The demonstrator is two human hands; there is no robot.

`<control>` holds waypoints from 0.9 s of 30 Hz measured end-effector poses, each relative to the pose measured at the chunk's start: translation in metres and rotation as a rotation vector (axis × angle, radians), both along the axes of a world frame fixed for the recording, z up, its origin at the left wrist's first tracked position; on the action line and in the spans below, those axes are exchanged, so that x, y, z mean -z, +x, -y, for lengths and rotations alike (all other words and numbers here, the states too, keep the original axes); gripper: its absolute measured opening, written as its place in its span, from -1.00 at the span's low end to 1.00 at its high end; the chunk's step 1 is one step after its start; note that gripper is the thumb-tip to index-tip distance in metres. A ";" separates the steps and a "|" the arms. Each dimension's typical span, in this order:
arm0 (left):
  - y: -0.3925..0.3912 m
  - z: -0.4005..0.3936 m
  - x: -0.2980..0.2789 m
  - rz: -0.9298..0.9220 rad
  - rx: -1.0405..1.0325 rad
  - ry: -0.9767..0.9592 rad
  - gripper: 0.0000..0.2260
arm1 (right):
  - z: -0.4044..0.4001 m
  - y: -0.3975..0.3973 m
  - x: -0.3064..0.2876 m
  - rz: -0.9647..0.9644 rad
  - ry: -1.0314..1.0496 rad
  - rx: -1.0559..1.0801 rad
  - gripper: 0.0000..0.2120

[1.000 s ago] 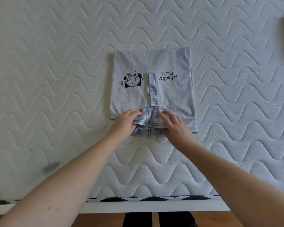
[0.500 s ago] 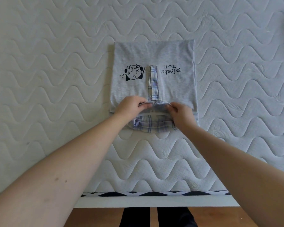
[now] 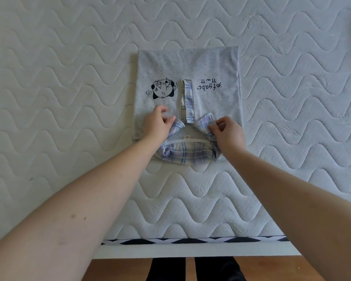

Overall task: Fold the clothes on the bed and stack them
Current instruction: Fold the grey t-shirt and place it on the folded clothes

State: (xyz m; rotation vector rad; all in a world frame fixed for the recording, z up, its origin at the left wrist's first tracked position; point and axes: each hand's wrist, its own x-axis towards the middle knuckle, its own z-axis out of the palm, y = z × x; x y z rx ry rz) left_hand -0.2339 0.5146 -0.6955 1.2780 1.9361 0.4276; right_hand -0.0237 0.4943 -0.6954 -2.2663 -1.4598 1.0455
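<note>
On the bed [image 3: 69,118] mid-mattress lies a folded grey shirt [image 3: 207,65], print upside down — both hands at its plaid collar [image 3: 182,155]. Left hand [image 3: 157,124] pinches the left collar flap, right hand [image 3: 228,133] pinches the right flap — collar spread open.

Folded grey shirt [image 3: 201,63], plaid collar [image 3: 186,153] nearest, flat on quilted mattress [image 3: 69,98]
</note>
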 end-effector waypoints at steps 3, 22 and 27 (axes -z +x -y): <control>-0.009 0.011 -0.007 -0.040 -0.008 0.118 -0.75 | 0.010 0.007 -0.004 0.005 0.091 -0.007 -0.70; -0.031 0.050 -0.006 0.688 -0.465 -0.119 -0.81 | 0.028 0.022 -0.025 -0.612 -0.163 0.221 -0.74; -0.036 0.037 -0.011 0.604 -0.463 -0.112 -0.76 | 0.017 0.029 -0.019 -0.753 -0.164 0.369 -0.73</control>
